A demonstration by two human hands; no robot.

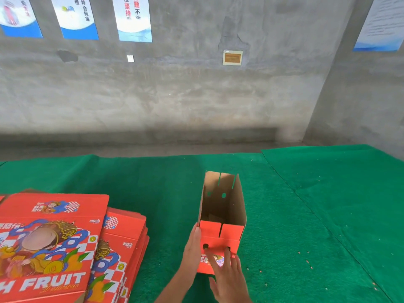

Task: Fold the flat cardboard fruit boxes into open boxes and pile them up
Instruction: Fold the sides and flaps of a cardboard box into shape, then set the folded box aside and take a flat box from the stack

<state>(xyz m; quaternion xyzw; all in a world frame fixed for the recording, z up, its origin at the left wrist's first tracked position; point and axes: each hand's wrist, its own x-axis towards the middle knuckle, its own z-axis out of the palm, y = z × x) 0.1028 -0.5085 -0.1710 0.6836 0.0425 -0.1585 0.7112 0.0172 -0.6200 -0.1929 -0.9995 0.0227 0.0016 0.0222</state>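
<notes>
Nearest the camera, the right hand [228, 278] is laid with straight, spread fingers against the red front panel of the folded box [222, 226], fingertips at its two round holes. The left hand [193, 250] is pressed flat along the box's left edge, fingers straight, nothing clasped. The box is stood upright on the green cloth [306, 215], open at the top, brown inside. Left of it, well apart, a pile of flat boxes [65, 243] is seen, red and printed with "FRUIT". Beyond the table, a grey wall [175, 95] is hung with posters [78, 18] and a small framed plaque [232, 57].
</notes>
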